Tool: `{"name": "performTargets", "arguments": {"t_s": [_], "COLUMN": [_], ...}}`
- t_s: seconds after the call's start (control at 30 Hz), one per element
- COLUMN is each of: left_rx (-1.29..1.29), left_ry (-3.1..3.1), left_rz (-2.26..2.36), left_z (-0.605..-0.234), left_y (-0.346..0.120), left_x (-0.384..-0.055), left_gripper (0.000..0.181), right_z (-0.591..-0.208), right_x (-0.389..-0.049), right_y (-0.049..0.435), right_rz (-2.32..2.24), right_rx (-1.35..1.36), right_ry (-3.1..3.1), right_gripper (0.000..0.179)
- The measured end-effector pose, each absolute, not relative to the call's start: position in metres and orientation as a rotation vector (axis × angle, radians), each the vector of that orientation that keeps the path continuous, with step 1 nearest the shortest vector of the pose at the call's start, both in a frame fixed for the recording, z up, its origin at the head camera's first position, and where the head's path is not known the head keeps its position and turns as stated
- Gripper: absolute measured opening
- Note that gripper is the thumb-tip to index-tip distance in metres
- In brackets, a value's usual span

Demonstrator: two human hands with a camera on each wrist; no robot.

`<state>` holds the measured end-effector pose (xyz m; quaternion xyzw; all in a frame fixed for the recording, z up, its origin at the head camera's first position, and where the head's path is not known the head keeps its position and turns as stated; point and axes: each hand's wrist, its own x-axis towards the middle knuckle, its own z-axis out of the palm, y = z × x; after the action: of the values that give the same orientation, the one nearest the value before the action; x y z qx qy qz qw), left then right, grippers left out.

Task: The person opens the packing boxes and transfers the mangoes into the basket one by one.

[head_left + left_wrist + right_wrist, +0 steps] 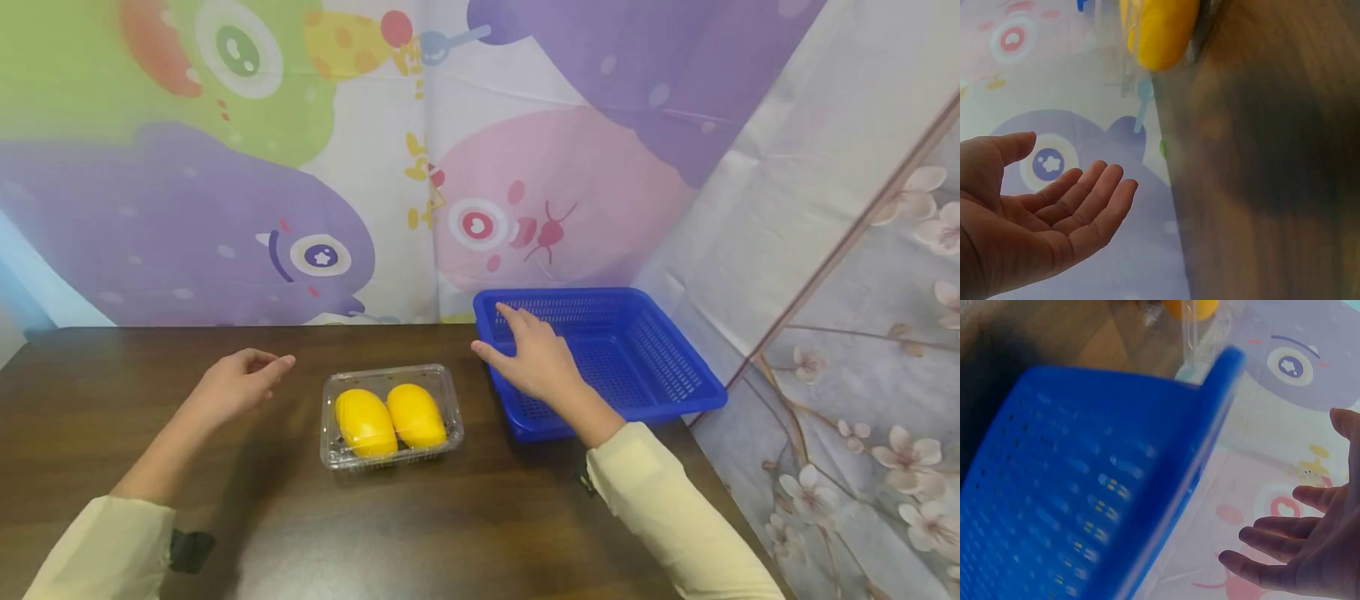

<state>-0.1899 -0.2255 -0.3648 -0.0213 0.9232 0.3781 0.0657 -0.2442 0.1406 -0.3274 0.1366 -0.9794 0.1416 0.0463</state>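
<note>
A clear plastic box (454, 408) lies flat, and inside it two smooth yellow oval fruits (365, 422) rest side by side, at nine and three o'clock. Apart from this box, between its two and three o'clock, a blue perforated basket (615, 367) stands upright.

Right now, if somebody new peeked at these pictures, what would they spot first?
Probably the two bright yellow fruits, side by side in a clear plastic box on the brown table. Next, maybe the big blue basket to the right of the box. Then the cartoon backdrop behind the table, where a big pink creature shows above the basket.
</note>
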Motion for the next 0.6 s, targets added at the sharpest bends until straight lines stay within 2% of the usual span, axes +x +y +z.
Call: {"name": "performTargets", "arguments": {"t_s": [0.23,0.6], "left_rx": [-0.107,-0.143], "left_ry": [2.654,2.458], "left_rz": [1.26,1.466], "left_z": [-0.376,-0.395], "left_y": [-0.219,-0.212], "left_x": [-0.188,-0.185], "left_gripper": [0.079,0.074], "right_z": [-0.339,-0.356], "right_x": [-0.239,-0.232], "right_y": [0.134,0.124], "right_rz": [0.481,0.515], "right_rx": [0.473,0.577], "right_ry": [-2.968,-2.92], "right_gripper": [0.076,0.07]}}
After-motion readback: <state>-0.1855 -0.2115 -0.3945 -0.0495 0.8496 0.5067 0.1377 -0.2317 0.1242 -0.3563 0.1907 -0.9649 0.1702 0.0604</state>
